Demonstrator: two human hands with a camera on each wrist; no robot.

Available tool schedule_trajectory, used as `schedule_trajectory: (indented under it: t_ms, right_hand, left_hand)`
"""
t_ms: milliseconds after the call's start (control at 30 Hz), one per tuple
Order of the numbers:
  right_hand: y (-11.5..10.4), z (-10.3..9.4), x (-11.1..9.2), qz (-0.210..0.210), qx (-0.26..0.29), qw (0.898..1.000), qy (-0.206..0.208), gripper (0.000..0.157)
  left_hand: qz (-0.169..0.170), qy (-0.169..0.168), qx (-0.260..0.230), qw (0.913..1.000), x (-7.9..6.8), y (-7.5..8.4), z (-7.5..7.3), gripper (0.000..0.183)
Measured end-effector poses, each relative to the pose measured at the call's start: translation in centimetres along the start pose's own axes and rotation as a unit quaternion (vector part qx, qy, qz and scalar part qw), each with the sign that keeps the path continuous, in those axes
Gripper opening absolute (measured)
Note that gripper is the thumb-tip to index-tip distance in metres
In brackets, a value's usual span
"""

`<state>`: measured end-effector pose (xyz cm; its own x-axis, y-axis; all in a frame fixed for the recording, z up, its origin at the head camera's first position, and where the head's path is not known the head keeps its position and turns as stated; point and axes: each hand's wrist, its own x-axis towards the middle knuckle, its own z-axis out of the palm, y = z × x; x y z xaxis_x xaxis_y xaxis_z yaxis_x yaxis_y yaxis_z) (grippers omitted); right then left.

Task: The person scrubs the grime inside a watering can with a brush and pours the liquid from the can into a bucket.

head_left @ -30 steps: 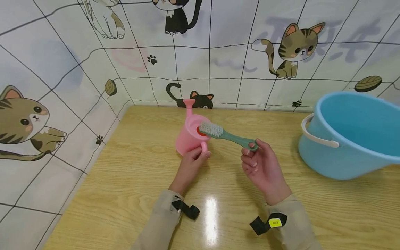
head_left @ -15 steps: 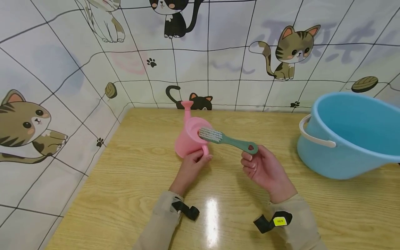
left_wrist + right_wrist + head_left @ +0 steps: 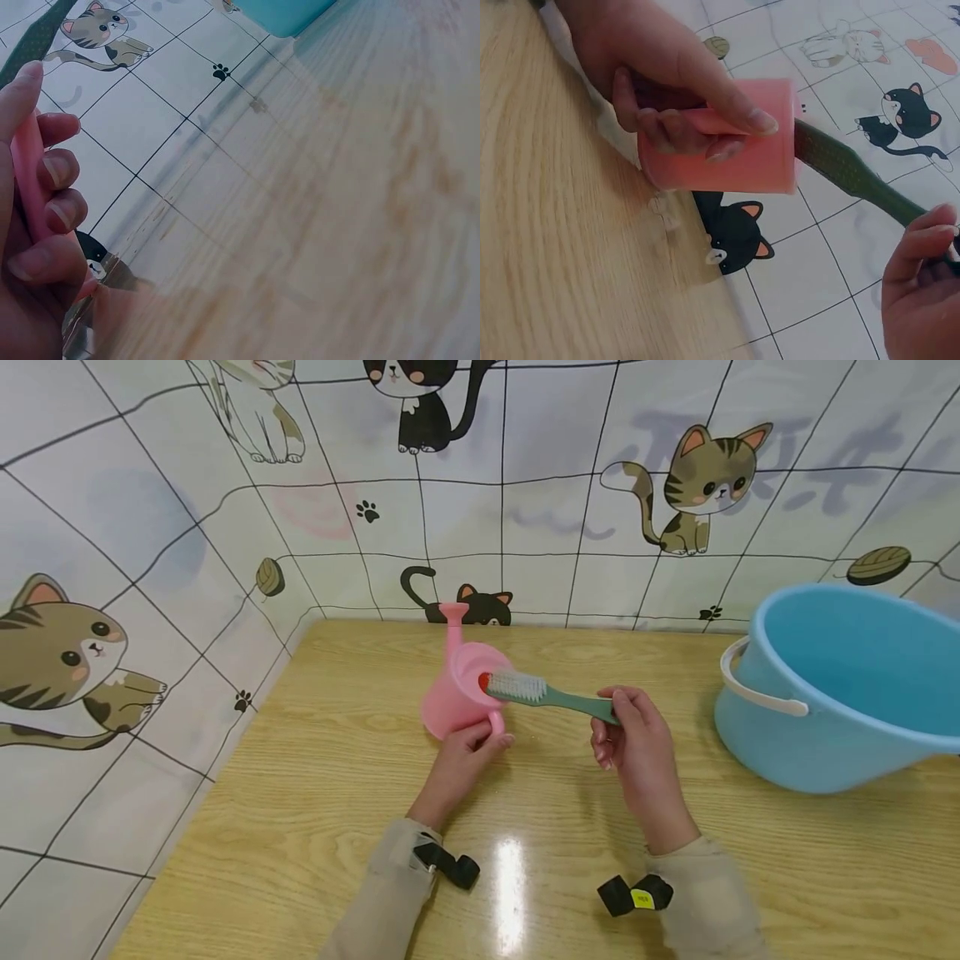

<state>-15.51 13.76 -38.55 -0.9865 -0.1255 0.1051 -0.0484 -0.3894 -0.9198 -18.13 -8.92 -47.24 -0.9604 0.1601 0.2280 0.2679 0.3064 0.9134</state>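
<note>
My left hand (image 3: 461, 768) grips the handle of a pink watering can (image 3: 444, 706), its spout pointing to the back wall. In the left wrist view the fingers (image 3: 60, 169) curl round that pink handle. A green brush (image 3: 573, 700) with pale bristles is pinched by its handle end in my right hand (image 3: 647, 760), thumb on top. Its head lies at the can's mouth, bristles upward in the head view. Something red (image 3: 483, 681) shows at the can's mouth beside the brush tip; its kind is unclear. The right wrist view shows the brush head (image 3: 829, 157) against the can's rim.
A large blue bucket (image 3: 817, 735) with a white handle (image 3: 765, 693) stands at the right of the wooden table (image 3: 300, 793). A sheet with printed cats and a grid (image 3: 540, 518) covers the walls behind and to the left.
My right hand has turned over, from palm up to thumb on top of the brush handle. The brush head has shifted slightly right and down. My left hand keeps its grip on the watering can.
</note>
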Motion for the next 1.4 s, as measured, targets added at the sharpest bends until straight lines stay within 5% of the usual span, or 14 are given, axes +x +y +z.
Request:
schedule_trajectory:
  t_ms: [133, 400, 567, 800, 1000, 1200, 1400]
  right_hand:
    - [0.3, 0.6, 0.0, -0.040, -0.025, 0.999, 0.008, 0.025]
    - [0.3, 0.8, 0.8, -0.080, 0.049, 0.992, -0.088, 0.018]
    - [0.3, 1.1, 1.6, -0.095, 0.097, 0.985, -0.102, 0.021]
    - [-0.4, 2.1, 2.2, -0.099, 0.137, 0.984, -0.060, 0.024]
    - [-0.7, 2.6, 2.0, -0.103, 0.098, 0.989, -0.028, 0.025]
    - [-0.8, 2.7, 1.9, -0.120, 0.047, 0.992, -0.010, 0.026]
    - [-1.2, 3.0, 1.7, -0.143, -0.020, 0.988, 0.045, 0.026]
  left_hand:
    - [-0.004, -0.004, 0.000, 1.0000, 0.0, 0.0, -0.2, 0.033]
    - [-0.017, -0.008, 0.000, 0.9998, -0.2, -0.2, -0.5, 0.037]
    - [-0.013, -0.005, -0.002, 0.9999, -0.2, -0.6, -0.1, 0.037]
    - [-0.017, -0.014, -0.013, 0.9997, -0.2, -0.8, 0.4, 0.038]
    - [-0.034, -0.029, -0.005, 0.9990, -0.3, -0.3, 0.1, 0.035]
    - [-0.036, -0.043, 0.000, 0.9984, -0.8, 1.9, -0.5, 0.035]
    - [-0.022, -0.040, 0.018, 0.9988, -0.6, 0.5, -0.3, 0.036]
